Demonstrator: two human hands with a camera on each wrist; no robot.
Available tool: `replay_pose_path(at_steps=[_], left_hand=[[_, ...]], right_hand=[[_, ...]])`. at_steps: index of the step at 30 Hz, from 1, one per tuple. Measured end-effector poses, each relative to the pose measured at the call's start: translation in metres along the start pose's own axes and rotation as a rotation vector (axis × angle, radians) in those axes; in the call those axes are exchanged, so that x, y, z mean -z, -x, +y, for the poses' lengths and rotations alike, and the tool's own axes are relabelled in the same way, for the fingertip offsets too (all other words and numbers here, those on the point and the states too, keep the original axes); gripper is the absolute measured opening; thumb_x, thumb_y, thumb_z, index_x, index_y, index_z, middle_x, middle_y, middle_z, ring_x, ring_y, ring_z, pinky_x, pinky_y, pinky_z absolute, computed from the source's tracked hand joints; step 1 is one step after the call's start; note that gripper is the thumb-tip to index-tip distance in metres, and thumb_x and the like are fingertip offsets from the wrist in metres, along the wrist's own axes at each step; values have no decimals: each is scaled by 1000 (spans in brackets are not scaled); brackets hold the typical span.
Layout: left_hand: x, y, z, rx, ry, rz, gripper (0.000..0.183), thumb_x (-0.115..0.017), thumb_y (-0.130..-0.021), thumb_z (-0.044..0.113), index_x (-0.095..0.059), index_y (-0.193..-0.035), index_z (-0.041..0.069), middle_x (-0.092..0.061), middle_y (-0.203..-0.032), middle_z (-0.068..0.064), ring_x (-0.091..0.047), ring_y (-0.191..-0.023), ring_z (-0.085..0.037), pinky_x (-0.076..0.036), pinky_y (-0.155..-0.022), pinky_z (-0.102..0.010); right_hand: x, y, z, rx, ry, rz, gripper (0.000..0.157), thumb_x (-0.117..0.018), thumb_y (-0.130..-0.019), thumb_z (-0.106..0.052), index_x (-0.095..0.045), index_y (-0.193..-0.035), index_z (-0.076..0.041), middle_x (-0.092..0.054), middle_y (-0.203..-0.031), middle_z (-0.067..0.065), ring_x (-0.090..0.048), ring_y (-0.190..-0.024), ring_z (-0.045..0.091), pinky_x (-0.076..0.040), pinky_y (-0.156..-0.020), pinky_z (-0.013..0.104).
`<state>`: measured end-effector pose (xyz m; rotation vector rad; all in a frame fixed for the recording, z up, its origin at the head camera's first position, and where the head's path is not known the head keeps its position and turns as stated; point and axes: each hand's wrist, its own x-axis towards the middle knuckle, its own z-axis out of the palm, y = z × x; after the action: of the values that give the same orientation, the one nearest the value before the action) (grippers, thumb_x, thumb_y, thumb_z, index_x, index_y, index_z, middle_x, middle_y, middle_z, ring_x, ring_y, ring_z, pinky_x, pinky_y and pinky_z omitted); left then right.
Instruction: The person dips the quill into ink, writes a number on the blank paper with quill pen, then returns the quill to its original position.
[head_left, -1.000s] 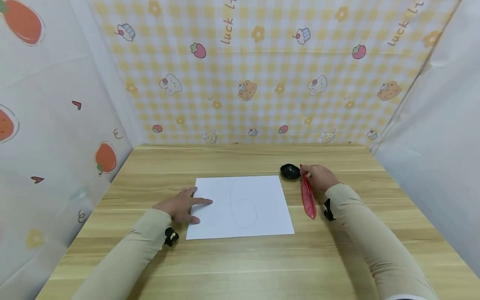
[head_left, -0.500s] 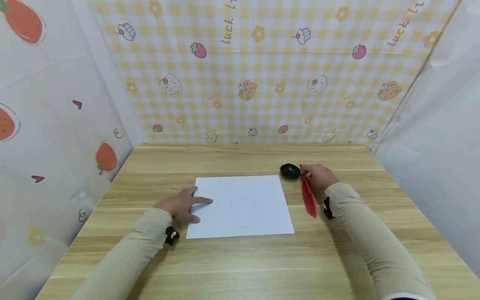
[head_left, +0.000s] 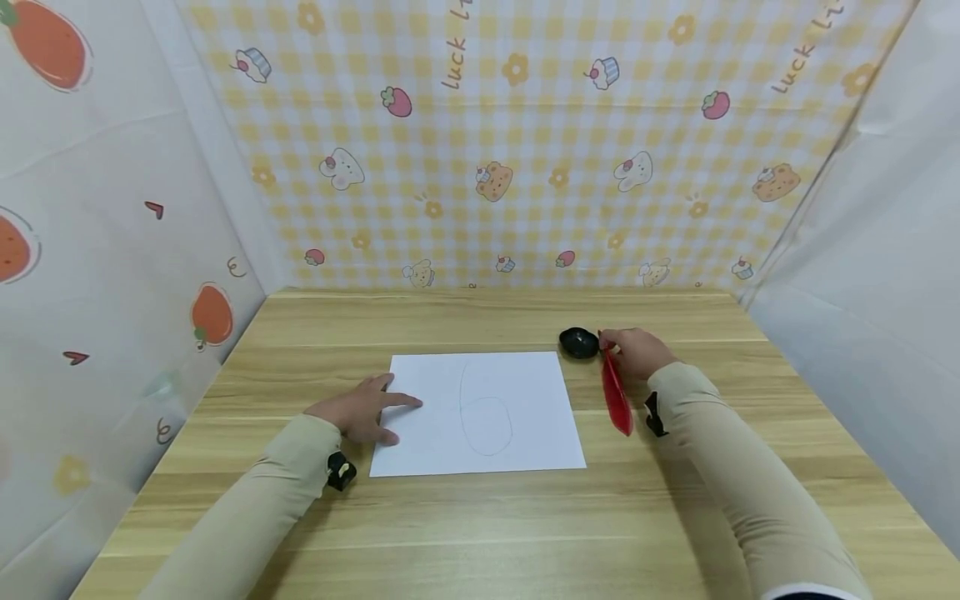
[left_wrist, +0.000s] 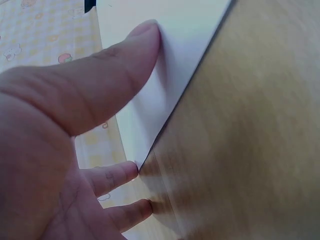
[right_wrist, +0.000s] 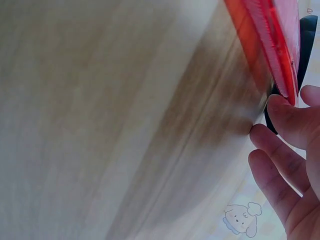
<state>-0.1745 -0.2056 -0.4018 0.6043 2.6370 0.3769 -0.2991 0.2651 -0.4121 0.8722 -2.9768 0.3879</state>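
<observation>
White paper [head_left: 431,433] with a faint line curving into a 6-like loop lies on the table. My left hand [head_left: 358,412] is spread over its left side, with the index finger and thumb on the sheet. In the left wrist view the thumb [left_wrist: 125,60] lies over the paper's edge. At right, my right hand [head_left: 636,353] pinches the far end of a slim red leaf-shaped thing [head_left: 617,396]. A ridged strip runs along it in the right wrist view; its kind is unclear. A small black dish [head_left: 579,343] stands just left of that hand.
The wood-grain table [head_left: 480,533] ends at a yellow checked cloth backdrop [head_left: 480,225]. White cloth walls [head_left: 870,275] stand at both sides. Each wrist bears a black strap device [head_left: 341,472].
The red thing's near end has swung a little to the right and it now looks narrower and brighter. Both hands stay nearly in place.
</observation>
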Motion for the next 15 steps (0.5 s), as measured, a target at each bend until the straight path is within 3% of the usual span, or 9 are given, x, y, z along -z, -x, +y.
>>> replay_pose_path(at_steps=[11, 15], left_hand=[[1, -1, -4, -32, 5, 23, 56, -71, -89, 29, -52, -141, 19, -19, -150, -35, -21, -137, -50, -29, -103, -65], [-1, 1, -8, -35, -7, 69, 58, -71, -90, 30, -50, -142, 16, -26, -148, -34, -27, -135, -49, -31, -103, -63]], right_hand=[[6, -1, -2, -49, 16, -23, 30, -65, -79, 13, -66, -99, -9, -69, -103, 13, -65, -91, 29, -55, -77, 44], [8, 0, -2, -34, -4, -5, 29, -65, -79, 11, -67, -101, -8, -69, -103, 13, -65, -94, 31, -54, -79, 46]])
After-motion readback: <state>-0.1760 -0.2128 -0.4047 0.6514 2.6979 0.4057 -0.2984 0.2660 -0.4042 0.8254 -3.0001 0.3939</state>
